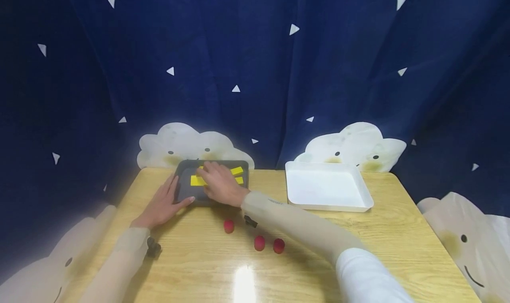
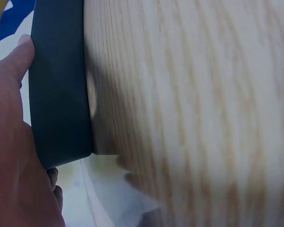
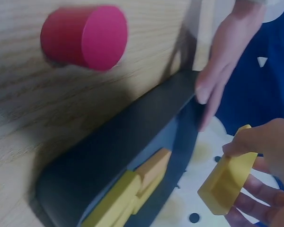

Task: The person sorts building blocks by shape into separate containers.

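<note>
In the head view, a dark grey tray (image 1: pixel 184 189) lies at the back left of the table with several yellow blocks (image 1: pixel 237 171) inside. My right hand (image 1: pixel 221 183) is over the tray, and the right wrist view shows it pinching a yellow block (image 3: pixel 229 184) between thumb and fingers. At the tray's front left corner, my left hand (image 1: pixel 162 203) rests against it, fingers along the left side and thumb at the front rim. The left wrist view shows this thumb beside the tray's dark wall (image 2: pixel 59 85). My right hand hides some of the blocks.
Three red cylinders stand on the wooden table in front of the tray: one red cylinder (image 1: pixel 229 226) nearer it, two farther right under my right forearm. A white tray (image 1: pixel 322 186) sits at the back right. Behind the table hangs a dark blue curtain (image 1: pixel 263 73).
</note>
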`<state>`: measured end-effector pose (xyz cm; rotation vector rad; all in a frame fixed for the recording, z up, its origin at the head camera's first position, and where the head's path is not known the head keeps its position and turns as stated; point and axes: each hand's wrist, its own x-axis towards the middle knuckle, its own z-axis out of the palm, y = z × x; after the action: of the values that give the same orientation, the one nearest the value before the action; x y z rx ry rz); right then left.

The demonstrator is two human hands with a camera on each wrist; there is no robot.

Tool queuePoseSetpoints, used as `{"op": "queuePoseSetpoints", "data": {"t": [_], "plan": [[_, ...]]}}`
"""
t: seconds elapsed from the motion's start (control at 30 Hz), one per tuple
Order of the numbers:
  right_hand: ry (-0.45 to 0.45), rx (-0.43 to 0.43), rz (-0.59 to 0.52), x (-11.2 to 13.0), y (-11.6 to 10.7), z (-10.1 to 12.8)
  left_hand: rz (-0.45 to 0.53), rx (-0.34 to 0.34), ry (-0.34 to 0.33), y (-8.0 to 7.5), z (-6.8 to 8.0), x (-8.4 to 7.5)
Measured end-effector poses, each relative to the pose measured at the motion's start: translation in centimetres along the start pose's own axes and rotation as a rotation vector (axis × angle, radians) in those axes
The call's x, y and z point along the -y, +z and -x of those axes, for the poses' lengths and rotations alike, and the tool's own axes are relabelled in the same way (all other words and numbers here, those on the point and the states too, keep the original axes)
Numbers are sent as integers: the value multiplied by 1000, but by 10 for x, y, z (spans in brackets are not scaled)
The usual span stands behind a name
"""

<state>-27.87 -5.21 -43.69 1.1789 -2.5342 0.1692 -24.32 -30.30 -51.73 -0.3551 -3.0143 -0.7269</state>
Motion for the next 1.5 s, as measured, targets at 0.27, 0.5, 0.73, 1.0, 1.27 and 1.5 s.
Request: {"op": "queuePoseSetpoints", "data": {"t": [0.27, 0.5, 0.73, 1.0, 1.27, 1.5], "plan": [[59, 98, 37, -6, 28, -14, -6, -9, -3, 1, -1, 2], [100, 153, 28, -9, 44, -17, 2, -33, 17, 0, -1, 0], [125, 193, 7, -11, 52, -19, -4, -23, 13, -4, -2, -4], [123, 200, -13, -9, 62, -18, -17, -12, 7, 0, -1, 0], [116, 229, -4, -5, 64, -18, -19, 6, -9, 1, 0, 1], [107, 228, 23, -4, 65, -19, 0, -25, 7, 1, 0, -1]]}}
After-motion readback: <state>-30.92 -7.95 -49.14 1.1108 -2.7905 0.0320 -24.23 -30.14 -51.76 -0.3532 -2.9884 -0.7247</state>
